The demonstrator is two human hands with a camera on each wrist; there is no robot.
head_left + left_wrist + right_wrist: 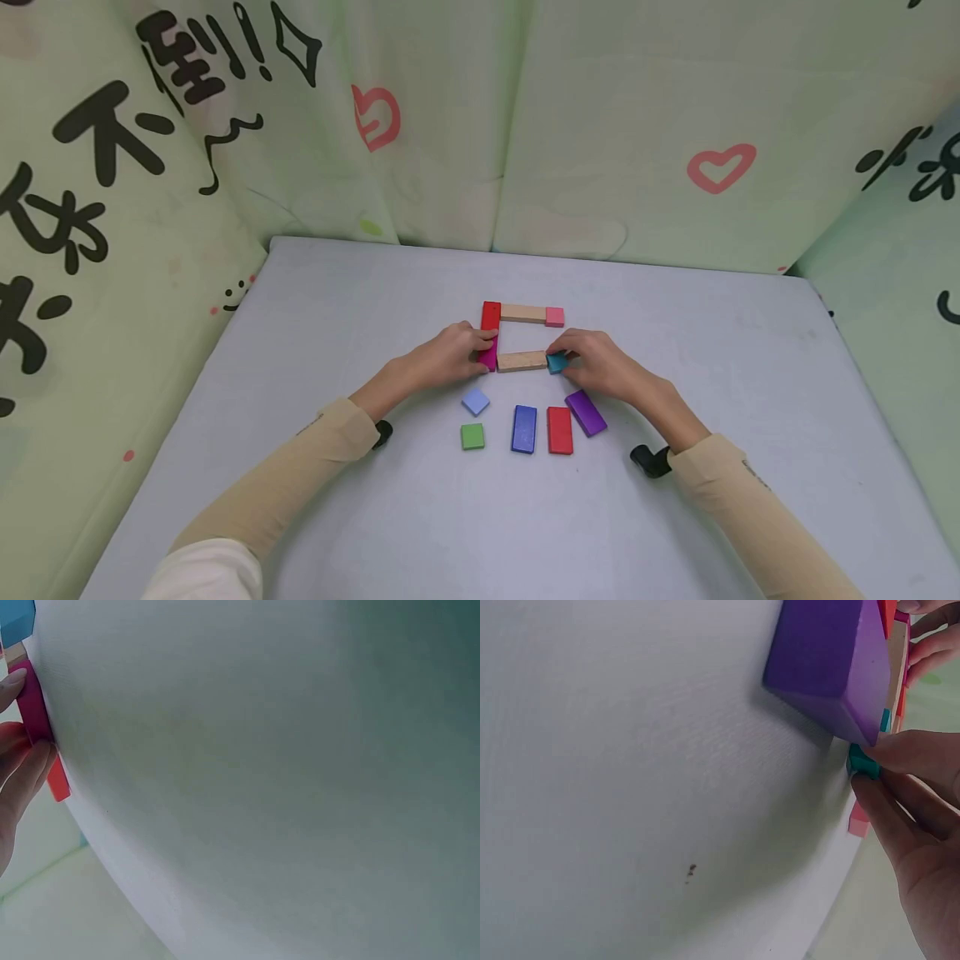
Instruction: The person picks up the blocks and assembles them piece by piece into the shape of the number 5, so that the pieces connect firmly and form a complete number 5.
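In the head view my left hand point(453, 354) is at the left side of a block outline, its thumb and fingers gripping a magenta block point(488, 360). End to end with that block, farther back, lies a red block point(491, 312). My right hand point(600, 362) pinches a small teal block point(556, 363) between thumb and fingers. This teal piece meets the right end of a natural wood block point(522, 361), which runs to the magenta one. Along the back, another wood block point(523, 313) joins the red block to a small pink block point(554, 317).
Loose blocks lie nearer the person: light blue point(476, 402), green point(472, 437), dark blue point(524, 429), red point(559, 430) and tilted purple point(586, 413). They rest on a white-covered table point(375, 525). A printed curtain point(600, 125) stands behind it.
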